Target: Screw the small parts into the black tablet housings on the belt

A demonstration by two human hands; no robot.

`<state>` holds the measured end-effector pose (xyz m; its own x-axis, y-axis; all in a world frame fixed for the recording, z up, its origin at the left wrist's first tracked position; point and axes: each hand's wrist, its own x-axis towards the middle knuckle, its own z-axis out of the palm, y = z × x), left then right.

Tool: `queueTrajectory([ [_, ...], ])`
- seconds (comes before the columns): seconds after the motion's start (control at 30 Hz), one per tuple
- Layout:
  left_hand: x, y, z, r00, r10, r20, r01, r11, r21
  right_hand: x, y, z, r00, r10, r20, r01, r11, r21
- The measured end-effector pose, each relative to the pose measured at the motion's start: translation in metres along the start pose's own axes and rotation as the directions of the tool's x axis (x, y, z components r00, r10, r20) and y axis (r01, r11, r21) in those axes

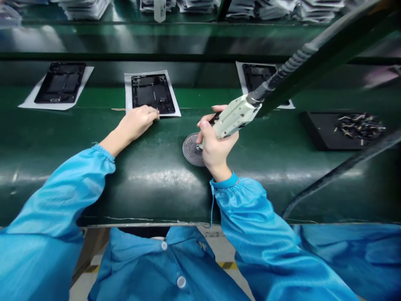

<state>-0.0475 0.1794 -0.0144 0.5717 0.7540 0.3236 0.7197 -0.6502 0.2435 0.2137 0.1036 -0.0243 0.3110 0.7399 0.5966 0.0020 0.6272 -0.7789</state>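
While the right grip (219, 146) is closed round a pale power screwdriver (234, 116), bit end at a round dimpled plate (191, 151), the left grip (139, 121) rests at the near edge of the middle black casing (150, 92), hold unclear; casing lies on white sheet (128, 93), green surface (169, 175) beneath.

I count three black device shells (61, 83), at ten o'clock, between ten and eleven, and between one and two; three white sheets (128, 94), one under each shell; one round dimpled plate (189, 151) at the centre; one pale handheld driver (232, 118) toward two o'clock; one black tray (322, 131) at three, its small pieces (360, 126) too heaped for me to count.
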Motion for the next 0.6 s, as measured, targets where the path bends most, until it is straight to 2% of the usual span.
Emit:
queueTrajectory([
  [0.1, -0.041, 0.030, -0.018, 0.988, 0.109, 0.105, -0.110, 0.994, 0.006, 0.000, -0.001, 0.000, 1.000, -0.011, -0.001, 0.011, 0.999, 0.039],
  [0.13, -0.056, 0.041, -0.023, 0.986, 0.112, 0.126, -0.112, 0.994, -0.003, 0.000, -0.001, 0.000, 1.000, -0.012, 0.001, 0.012, 0.999, 0.048],
  [0.23, -0.095, 0.070, -0.035, 0.989, 0.098, 0.106, -0.092, 0.993, -0.068, 0.001, -0.002, -0.001, 1.000, 0.004, 0.001, -0.004, 0.998, 0.057],
  [0.33, -0.124, 0.090, -0.045, 0.992, 0.105, 0.063, -0.093, 0.979, -0.179, 0.002, -0.003, -0.002, 0.999, 0.033, 0.000, -0.033, 0.999, 0.032],
  [0.47, -0.139, 0.102, -0.050, 0.988, 0.083, 0.133, -0.050, 0.971, -0.234, 0.003, -0.003, -0.002, 0.998, 0.057, 0.005, -0.057, 0.998, 0.002],
  [0.6, -0.121, 0.106, -0.043, 0.980, 0.022, 0.197, 0.031, 0.964, -0.265, 0.003, -0.003, -0.001, 0.997, 0.071, 0.004, -0.071, 0.997, 0.003],
])
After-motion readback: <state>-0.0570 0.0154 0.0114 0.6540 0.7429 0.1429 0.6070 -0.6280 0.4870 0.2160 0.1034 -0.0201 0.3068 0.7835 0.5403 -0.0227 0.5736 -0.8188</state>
